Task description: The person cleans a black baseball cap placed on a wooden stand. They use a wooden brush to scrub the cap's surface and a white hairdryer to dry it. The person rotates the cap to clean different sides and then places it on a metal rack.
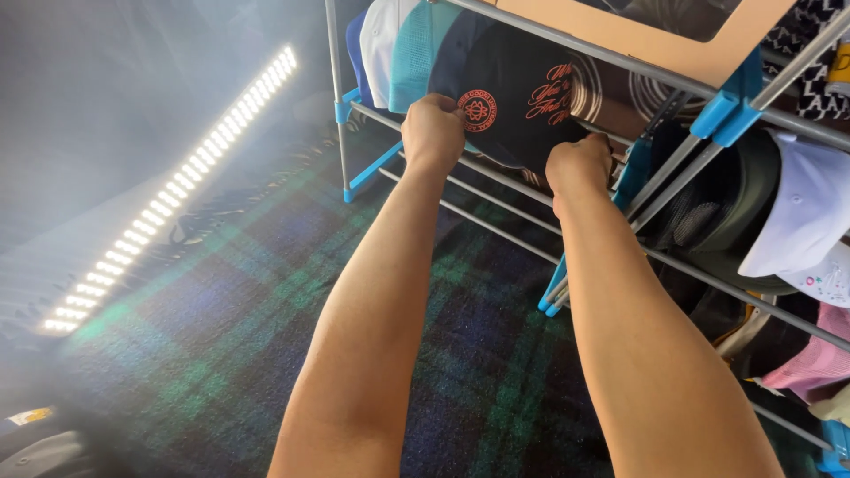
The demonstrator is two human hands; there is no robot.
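1. The left hand is closed in a fist on the lower left edge of a black cap, just beside the cap's round orange badge; the fingers curl under, out of sight
2. The right hand is also curled shut, gripping the same cap at its lower right edge, with the knuckles turned up
3. The black cap sits on the upper tier of a metal rack with grey rods and blue joints; it leans against the row of caps behind it and bears orange script on its right side
4. To its left on the same tier stand a teal cap, a white cap and a blue one, packed close together
5. Right of the blue joint, more caps lie on the rack: a white one over dark ones, and a pink one lower down
6. A tan board rests across the top of the rack
7. Under the rack lies a dark plaid rug in blue and green
8. A strip light glows along the rug's left side
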